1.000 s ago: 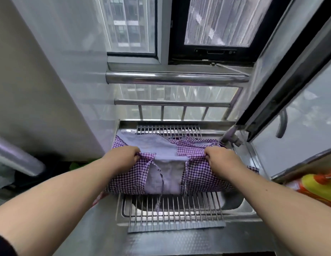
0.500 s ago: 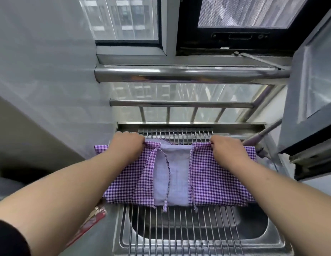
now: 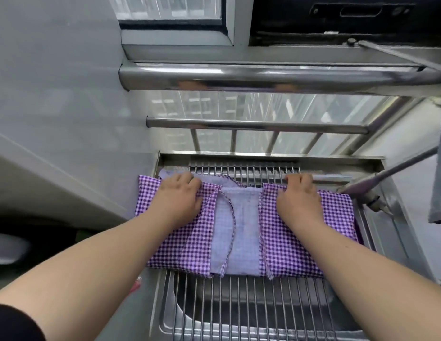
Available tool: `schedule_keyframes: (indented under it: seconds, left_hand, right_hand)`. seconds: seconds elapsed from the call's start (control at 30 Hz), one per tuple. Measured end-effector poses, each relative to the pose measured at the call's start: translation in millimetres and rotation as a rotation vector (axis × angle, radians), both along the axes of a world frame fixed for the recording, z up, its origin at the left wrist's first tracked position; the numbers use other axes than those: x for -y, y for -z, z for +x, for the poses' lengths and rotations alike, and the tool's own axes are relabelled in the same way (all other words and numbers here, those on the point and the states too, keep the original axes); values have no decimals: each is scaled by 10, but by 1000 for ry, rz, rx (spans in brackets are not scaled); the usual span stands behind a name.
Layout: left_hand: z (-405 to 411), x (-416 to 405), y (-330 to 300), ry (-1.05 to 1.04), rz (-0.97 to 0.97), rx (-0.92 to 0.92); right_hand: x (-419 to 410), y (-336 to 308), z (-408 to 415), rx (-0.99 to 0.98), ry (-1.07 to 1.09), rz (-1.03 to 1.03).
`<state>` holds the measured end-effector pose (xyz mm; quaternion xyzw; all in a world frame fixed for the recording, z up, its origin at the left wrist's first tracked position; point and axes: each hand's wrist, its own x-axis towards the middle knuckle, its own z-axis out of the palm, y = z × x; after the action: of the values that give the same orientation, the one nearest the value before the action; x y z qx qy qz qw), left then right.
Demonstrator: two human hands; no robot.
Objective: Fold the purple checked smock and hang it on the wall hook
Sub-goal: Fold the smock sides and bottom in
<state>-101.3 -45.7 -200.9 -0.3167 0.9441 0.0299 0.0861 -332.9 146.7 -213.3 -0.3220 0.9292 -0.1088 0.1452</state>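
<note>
The purple checked smock (image 3: 189, 244) lies folded in a flat rectangle on the wire rack (image 3: 239, 306) over the sink. Its pale lilac inside shows as a strip down the middle, with a thin tie curving across it. My left hand (image 3: 180, 196) grips the far left edge of the fold with curled fingers. On the far right edge my right hand (image 3: 299, 196) holds the cloth the same way. No wall hook is in view.
A steel sink (image 3: 187, 318) sits under the rack. The tap (image 3: 372, 199) slants in at the right, close to the smock's corner. Steel window rails (image 3: 263, 77) cross behind the rack. A grey wall (image 3: 54, 94) stands at the left.
Both hands have carried the smock's edge away from me to the far end of the rack, so the cloth now lies flatter and longer. The view has tilted down and closer.
</note>
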Motion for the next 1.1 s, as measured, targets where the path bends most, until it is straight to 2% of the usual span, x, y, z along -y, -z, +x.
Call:
schedule_keyframes:
  seconds: [0.1,0.23,0.4,0.47,0.57,0.63,0.73,0.8,0.87,0.93,0.97,1.1]
  left_hand:
    - [272,-108,-22,42,52,-21]
    - [630,-290,-51,32,109,-16]
    - [953,-434,-34,-62,163,41]
    - [1030,-454,-1,-104,211,61]
    - [1018,-435,41,-107,243,137]
    - [963,-415,46,-118,260,178]
    - [867,-411,67,-153,279,211]
    - [822,-394,92,-183,285,222]
    - [794,-369,113,-206,288,217]
    - [801,-381,137,-217,296,205]
    - [815,-392,148,-223,290,188]
    - [1019,-497,158,-241,260,42]
  right_hand:
    - [10,-117,341,-39,-239,-98]
    - [91,-188,802,-51,-479,64]
    - [149,-79,1071,-8,-443,277]
    - [217,-51,1104,115,-353,268]
    - [399,-84,970,402,-222,294]
    - [549,-191,762,574,-80,189]
    - [730,-469,411,704,280,-198]
    - [827,-623,254,601,370,-456]
    - [841,-717,306,342,202,-498]
    - [754,-672,551,146,-41,-355]
    - [677,-584,710,124,-146,-256]
    - [351,-280,1282,254,-317,304]
